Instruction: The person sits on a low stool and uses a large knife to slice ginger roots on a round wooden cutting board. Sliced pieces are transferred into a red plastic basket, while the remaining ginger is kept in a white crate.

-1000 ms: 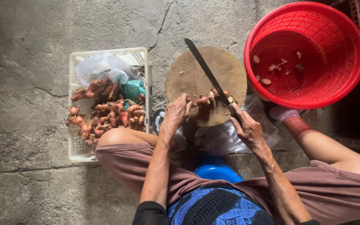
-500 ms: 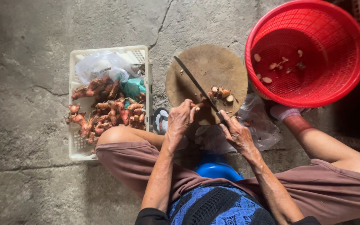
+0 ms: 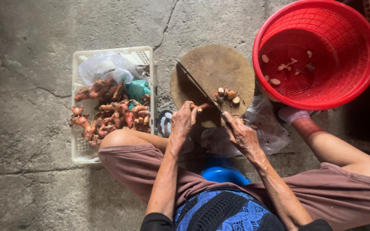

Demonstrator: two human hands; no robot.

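Observation:
My left hand [image 3: 182, 122] pinches a small reddish root piece [image 3: 202, 107] against the near edge of a round wooden chopping block [image 3: 219, 68]. In my right hand [image 3: 241, 136] is the handle of a long dark cleaver [image 3: 195, 84], its blade slanting up and left across the block and resting on the root beside my left fingers. A few cut slices [image 3: 227, 95] lie on the block to the right of the blade.
A white plastic crate [image 3: 77, 145] at the left holds several reddish roots [image 3: 108, 113] and plastic bags. A red round basket [image 3: 356, 77] at the upper right has a few slices in it. A blue stool [image 3: 223, 173] shows under me; the cracked concrete floor [image 3: 26, 85] lies all around.
The cleaver blade has swung leftward and come down onto the root at my left fingers. More cut slices lie on the block.

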